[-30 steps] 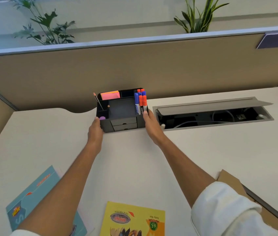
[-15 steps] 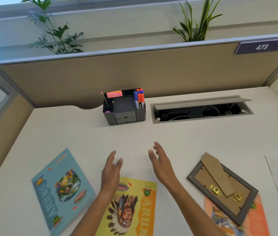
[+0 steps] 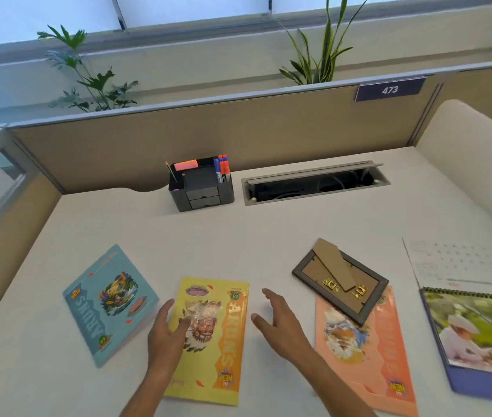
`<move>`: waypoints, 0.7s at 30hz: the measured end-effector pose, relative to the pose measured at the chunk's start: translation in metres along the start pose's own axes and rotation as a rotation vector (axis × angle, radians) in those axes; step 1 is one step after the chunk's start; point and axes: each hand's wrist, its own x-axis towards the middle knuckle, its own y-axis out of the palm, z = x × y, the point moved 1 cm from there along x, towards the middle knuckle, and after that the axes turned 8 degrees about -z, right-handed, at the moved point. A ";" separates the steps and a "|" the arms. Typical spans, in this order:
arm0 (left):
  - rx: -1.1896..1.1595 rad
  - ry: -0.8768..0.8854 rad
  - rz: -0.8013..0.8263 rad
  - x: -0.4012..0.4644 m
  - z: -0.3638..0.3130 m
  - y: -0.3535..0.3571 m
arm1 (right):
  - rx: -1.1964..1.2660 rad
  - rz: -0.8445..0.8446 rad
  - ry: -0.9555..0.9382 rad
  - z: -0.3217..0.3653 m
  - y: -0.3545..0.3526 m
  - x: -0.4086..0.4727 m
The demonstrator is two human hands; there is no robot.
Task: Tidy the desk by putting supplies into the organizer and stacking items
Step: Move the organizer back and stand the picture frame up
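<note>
Desk (image 3: 268, 236) — organizer (image 3: 202, 188), books (image 3: 208, 338).

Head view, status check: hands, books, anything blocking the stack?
Left hand open, over yellow book. Right hand open, beside it, holding nothing. Picture frame lies face down across orange book; books unstacked.

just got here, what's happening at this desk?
A person is tidying a desk. The organizer stands at the back with markers and sticky notes in it. Both hands are open and hold nothing: the left hand over the yellow book, the right hand beside it.
</note>
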 end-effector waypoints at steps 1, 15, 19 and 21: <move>0.022 0.002 -0.006 -0.004 0.001 -0.001 | -0.001 -0.003 0.002 -0.003 -0.002 -0.005; 0.049 0.084 0.005 -0.032 -0.016 0.010 | 0.019 -0.189 0.085 -0.046 -0.050 -0.031; 0.036 0.137 0.088 -0.035 -0.031 0.039 | 0.057 -0.296 0.135 -0.059 -0.079 -0.031; 0.056 0.159 0.137 -0.041 -0.043 0.057 | 0.066 -0.339 0.165 -0.067 -0.094 -0.030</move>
